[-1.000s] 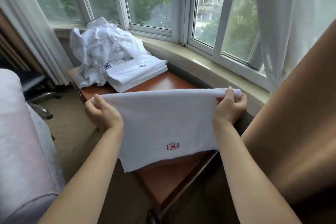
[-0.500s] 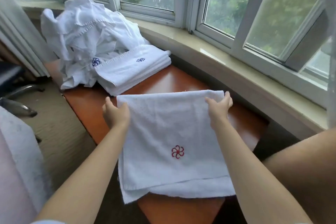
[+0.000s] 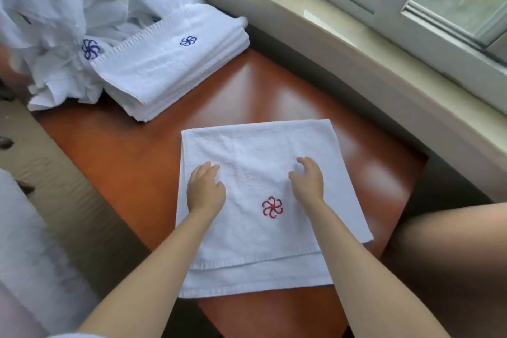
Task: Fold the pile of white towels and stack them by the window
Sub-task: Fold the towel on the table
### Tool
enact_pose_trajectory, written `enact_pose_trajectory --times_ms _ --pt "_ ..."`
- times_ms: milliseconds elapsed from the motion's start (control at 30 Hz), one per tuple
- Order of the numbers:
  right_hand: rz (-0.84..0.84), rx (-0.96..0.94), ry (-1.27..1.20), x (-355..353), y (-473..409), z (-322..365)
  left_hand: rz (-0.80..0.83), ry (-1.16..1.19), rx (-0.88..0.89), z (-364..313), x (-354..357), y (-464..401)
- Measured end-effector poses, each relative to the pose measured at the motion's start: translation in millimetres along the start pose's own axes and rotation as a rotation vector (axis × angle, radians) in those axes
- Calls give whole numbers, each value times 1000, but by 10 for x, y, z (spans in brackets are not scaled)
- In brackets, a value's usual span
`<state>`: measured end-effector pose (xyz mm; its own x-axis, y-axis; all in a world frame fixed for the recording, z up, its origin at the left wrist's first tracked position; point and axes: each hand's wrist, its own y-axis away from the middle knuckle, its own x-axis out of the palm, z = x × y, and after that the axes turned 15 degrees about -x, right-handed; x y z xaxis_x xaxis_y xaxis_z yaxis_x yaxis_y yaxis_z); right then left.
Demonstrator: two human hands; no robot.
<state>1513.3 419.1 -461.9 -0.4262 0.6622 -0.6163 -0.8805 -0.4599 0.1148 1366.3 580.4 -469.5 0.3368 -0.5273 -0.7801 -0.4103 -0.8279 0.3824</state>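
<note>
Head view: a towel [image 3: 255, 173] is laid flat on the worktop [image 3: 131, 162], folded once, its double hem nearest the person and its fold edge toward the sill [image 3: 315, 22]. Its long axis appears to run from the person toward the stack [image 3: 170, 68], beside the pile [image 3: 68, 8]. The left hand [image 3: 205, 189] and right hand [image 3: 307, 181] are rested on it, fingers loosely spread, nothing gripped. Creases should be smoothed outward and the offset hems squared before the next fold is made

Bare table [image 3: 274, 96] between folded stack [image 3: 175, 68] and towel [image 3: 255, 228].
</note>
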Motion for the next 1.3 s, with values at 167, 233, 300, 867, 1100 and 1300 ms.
enact_pose_trajectory --times_ms 167,233,300,867,1100,1300 --pt "-276 321 259 -348 244 -240 -129 15 -126 131 -47 275" --pt "-243 430 314 -505 404 -346 -171 40 -272 210 -92 457" --pt "-196 463 324 -616 539 -416 -166 68 -385 317 -127 623" --pt "-211 367 108 -820 1625 -760 -275 638 -604 957 -108 1583" --pt "-114 347 87 -848 1637 -867 -71 711 -651 1204 -18 1548" --pt "20 216 -28 -872 1546 -818 81 862 -609 1216 -113 1445"
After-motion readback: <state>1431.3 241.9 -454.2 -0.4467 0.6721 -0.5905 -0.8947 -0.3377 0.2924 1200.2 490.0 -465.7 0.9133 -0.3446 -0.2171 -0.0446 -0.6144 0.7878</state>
